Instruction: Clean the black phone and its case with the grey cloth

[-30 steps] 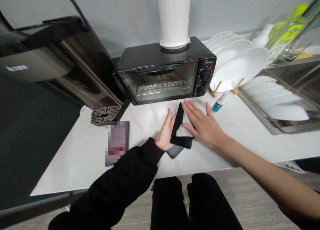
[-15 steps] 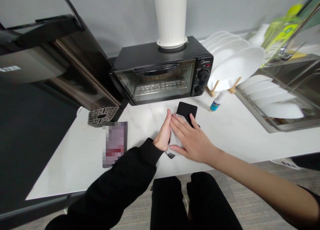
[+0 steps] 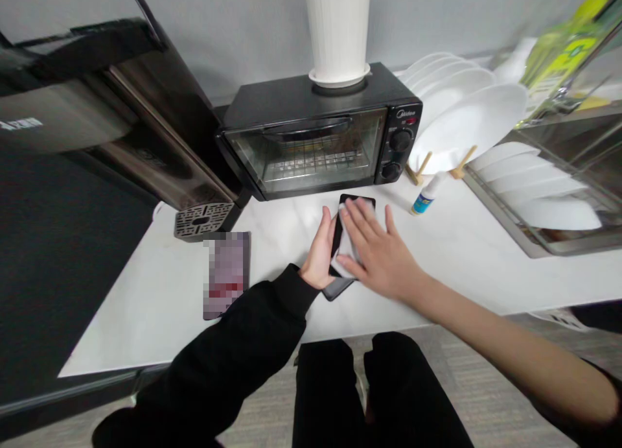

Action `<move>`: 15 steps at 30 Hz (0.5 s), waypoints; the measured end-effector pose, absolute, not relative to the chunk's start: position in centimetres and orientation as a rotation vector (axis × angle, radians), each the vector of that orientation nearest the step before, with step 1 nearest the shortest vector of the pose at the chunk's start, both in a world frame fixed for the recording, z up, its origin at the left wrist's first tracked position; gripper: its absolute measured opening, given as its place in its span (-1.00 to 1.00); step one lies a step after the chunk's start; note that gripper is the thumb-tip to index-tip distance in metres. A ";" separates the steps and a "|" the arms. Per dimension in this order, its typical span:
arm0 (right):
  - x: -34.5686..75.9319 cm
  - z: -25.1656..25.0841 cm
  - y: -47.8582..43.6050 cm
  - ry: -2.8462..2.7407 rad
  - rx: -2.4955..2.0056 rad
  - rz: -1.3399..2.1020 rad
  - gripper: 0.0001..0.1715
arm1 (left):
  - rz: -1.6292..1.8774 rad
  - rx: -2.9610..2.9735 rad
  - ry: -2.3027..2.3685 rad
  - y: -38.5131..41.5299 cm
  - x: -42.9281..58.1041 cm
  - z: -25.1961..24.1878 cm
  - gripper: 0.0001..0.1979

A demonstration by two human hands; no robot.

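My left hand (image 3: 319, 252) holds the left side of a black smartphone (image 3: 338, 237), thumb raised along its edge and the other fingers mostly hidden behind it. A white cloth (image 3: 346, 248) lies over the middle of the phone. My right hand (image 3: 376, 250) presses the cloth onto the phone with long, nearly straight fingers; its fingertips are blurred. The phone's lower end (image 3: 337, 290) shows below the cloth. A small spray bottle (image 3: 424, 201) with a blue label stands to the right of my right hand.
A flat pixelated item (image 3: 226, 276) lies on the white counter (image 3: 140, 305) at left, below a dispenser's drip tray (image 3: 204, 221). Behind are a toaster oven (image 3: 315, 153) bearing a white pot (image 3: 339, 33), and racked white plates (image 3: 469, 127). A sink (image 3: 558, 240) with dishes is at right.
My right hand and the cloth have moved slightly up the phone, uncovering more of its lower end and left edge. The view has shifted slightly.
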State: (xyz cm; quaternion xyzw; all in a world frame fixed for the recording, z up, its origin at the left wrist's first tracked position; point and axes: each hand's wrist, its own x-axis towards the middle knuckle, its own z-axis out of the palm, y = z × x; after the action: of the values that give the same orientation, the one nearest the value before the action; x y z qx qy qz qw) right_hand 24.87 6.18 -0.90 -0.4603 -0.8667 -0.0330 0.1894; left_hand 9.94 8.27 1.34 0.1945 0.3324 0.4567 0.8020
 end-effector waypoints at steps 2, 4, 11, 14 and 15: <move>24.8 -1.0 5.9 -2.529 -1.150 -0.083 0.00 | 0.968 0.397 0.708 8.3 9.9 1.3 -0.33; 24.8 -1.1 5.7 -2.475 -1.191 -0.093 0.03 | 0.968 0.414 0.688 8.3 10.0 1.1 -0.34; 25.1 -1.2 5.7 -2.535 -1.106 -0.125 0.10 | 0.930 0.457 0.728 8.1 9.9 1.0 -0.26; 25.2 -1.0 6.3 -2.396 -1.272 -0.174 0.09 | 0.931 0.486 0.749 8.0 10.1 1.4 -0.31; 25.2 -0.9 6.5 -2.356 -1.324 -0.186 0.09 | 0.935 0.491 0.748 7.9 10.1 1.5 -0.34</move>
State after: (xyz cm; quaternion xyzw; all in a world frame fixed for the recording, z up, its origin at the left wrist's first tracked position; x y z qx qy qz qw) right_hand 25.22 6.46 -0.92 -0.4774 -0.8494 -0.0671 0.2148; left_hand 10.12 7.87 1.52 0.2289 0.3485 0.4356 0.7977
